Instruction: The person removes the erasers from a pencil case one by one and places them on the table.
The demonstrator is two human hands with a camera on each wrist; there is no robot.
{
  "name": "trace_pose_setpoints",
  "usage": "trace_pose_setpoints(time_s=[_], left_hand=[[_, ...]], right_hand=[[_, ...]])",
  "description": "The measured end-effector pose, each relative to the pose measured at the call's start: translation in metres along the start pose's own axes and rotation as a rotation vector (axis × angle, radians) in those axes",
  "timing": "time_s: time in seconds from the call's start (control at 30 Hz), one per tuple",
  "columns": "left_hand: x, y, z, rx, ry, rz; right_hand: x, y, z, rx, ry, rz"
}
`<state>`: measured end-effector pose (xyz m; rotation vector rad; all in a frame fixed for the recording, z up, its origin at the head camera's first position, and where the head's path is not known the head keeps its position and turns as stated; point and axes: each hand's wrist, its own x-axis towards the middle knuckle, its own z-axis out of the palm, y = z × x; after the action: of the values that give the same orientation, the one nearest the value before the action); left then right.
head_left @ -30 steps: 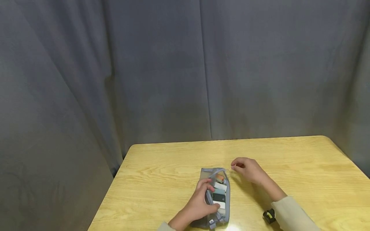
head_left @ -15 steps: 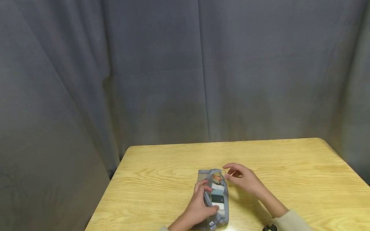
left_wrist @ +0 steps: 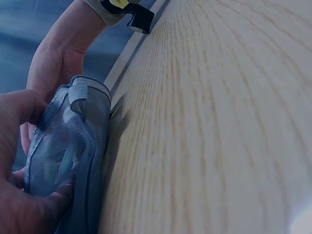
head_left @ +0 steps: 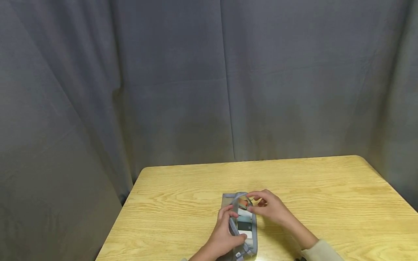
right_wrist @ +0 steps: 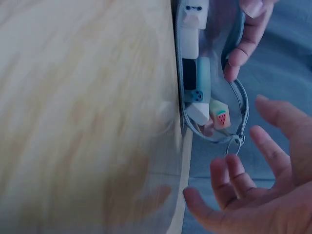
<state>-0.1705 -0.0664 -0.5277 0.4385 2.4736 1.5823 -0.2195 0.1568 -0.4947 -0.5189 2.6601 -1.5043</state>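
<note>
A grey-blue mesh zip pouch [head_left: 255, 237] lies on the table, unzipped along its top. Inside sit several small blocks that look like erasers: a teal one [right_wrist: 203, 78], a white one with a face [right_wrist: 196, 14] and one with a watermelon print [right_wrist: 220, 116]. My left hand [head_left: 223, 233] grips the pouch from its left side, with the thumb reaching over the opening. At the far end a zipper pull ring [right_wrist: 241, 143] hangs from the zip. Close to that ring is my right hand [head_left: 270, 207], its fingers spread and bent slightly, with nothing visible between them.
The wood-grain table [head_left: 176, 203] extends around the pouch to both sides. Grey curtains [head_left: 176, 90] hang behind and to the left of it. A black device [left_wrist: 141, 19] sits at the right wrist.
My right hand has come leftward to the pouch's far end, and its thumb and fingers have spread apart. The left hand keeps its grip on the pouch. The head view has shifted slightly.
</note>
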Motion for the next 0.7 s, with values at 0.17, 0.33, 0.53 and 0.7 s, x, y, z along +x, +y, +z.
trace_pose_setpoints(time_s=[0.17,0.33,0.53,0.7], left_hand=[[0.000,0.001,0.001,0.011,-0.007,-0.007],[0.001,0.004,0.001,0.072,-0.028,-0.002],[0.001,0.008,0.001,0.137,-0.066,-0.027],[0.001,0.011,0.000,0.147,-0.092,-0.041]], right_hand=[[0.000,-0.003,0.007,-0.117,0.038,0.018],[0.003,-0.008,0.013,-0.228,0.061,0.068],[0.008,-0.009,0.017,-0.344,0.069,0.055],[0.010,-0.008,0.019,-0.444,0.081,0.033]])
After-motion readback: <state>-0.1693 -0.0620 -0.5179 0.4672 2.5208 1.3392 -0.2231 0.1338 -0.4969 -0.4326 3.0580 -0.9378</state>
